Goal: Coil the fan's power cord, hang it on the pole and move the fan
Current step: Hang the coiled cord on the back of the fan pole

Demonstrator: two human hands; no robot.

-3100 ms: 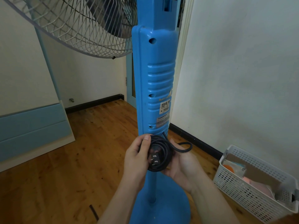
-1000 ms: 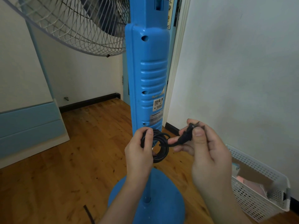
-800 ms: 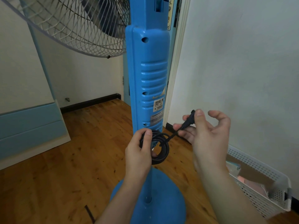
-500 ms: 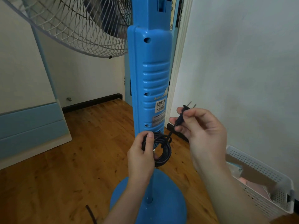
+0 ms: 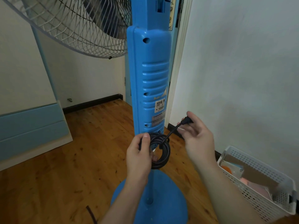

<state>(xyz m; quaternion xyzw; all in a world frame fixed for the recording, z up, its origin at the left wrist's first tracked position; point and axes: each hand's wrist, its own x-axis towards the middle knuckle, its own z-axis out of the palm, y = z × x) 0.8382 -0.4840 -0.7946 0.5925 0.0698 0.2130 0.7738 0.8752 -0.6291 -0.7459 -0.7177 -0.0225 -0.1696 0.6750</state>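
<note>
A blue pedestal fan (image 5: 149,81) stands right in front of me on a round blue base (image 5: 168,201), its wire guard at the upper left. The black power cord (image 5: 163,152) is wound into a small coil just below the fan's wide column, in front of the thin pole. My left hand (image 5: 140,156) pinches the coil's left side with the thumb on top. My right hand (image 5: 196,138) holds the black plug (image 5: 186,120) out to the right, a short length of cord running taut from the plug down to the coil.
A white perforated basket (image 5: 265,183) with items sits on the wooden floor at the right, against the white wall. A light blue and white panel (image 5: 30,126) leans at the left. A door frame rises behind the fan.
My right hand has pulled the plug end out of the coil and, over the last half second, lowered it and drawn it to the right. My left hand keeps hold of the coil.
</note>
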